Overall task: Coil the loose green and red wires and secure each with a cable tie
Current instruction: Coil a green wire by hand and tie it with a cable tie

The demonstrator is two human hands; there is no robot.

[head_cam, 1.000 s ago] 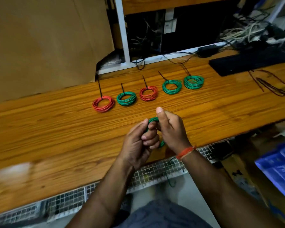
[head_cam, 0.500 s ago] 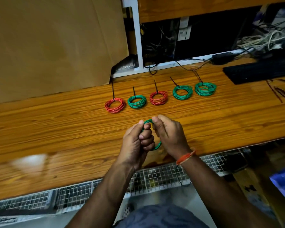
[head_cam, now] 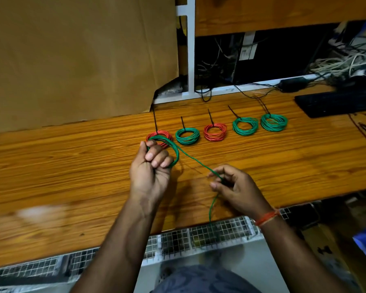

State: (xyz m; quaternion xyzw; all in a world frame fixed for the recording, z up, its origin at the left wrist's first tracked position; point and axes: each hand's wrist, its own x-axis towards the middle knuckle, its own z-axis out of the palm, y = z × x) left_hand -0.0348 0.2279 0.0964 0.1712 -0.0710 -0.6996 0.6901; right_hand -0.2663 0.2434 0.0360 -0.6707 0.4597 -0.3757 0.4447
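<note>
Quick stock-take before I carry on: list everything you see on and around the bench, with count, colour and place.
tied green coils: 3, green, in the row on the bench
tied red coils: 2, red, same row, the leftmost partly behind the held wire
cable ties: 5, black, tails sticking up from the coils
loose green wire: 1, green, looped at the left hand, running to the right hand, then down over the bench edge
bench: 1, orange-brown wood
cardboard sheet: 1, brown, back left
keyboard: 1, black, back right
wire mesh: grey, below the bench edge
left hand: grips the loop
right hand: pinches the wire
</note>
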